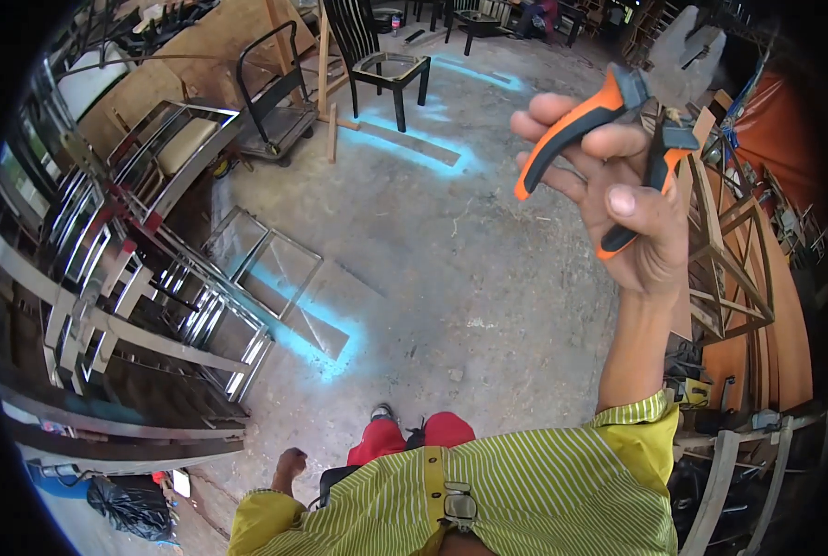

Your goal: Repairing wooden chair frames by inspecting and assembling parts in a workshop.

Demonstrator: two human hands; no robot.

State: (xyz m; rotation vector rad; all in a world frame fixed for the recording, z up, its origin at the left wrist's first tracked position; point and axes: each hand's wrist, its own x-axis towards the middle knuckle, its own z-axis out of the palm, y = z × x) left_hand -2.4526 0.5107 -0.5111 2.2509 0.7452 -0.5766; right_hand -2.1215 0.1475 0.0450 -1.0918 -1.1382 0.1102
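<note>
Raised at the upper right, my right hand (650, 222) is closed around a pair of pliers (567, 141) with orange and black handles. The handles are spread apart. One lies across my fingers and the other is against my palm, under the thumb. The dark metal ends point up and to the right, away from my wrist. Low beside my left hip, my left hand (291, 466) hangs with its fingers curled in, and nothing shows in it. It is small in the picture, next to my red trousers (374, 440).
Metal chair frames (238, 343) are piled at the left. A black chair (391, 67) and a flat trolley (270, 130) stand farther off. Blue paint outlines (354, 357) mark the concrete floor (451, 278). Wooden frames (734, 250) lean at the right; a black bag (127, 508) lies lower left.
</note>
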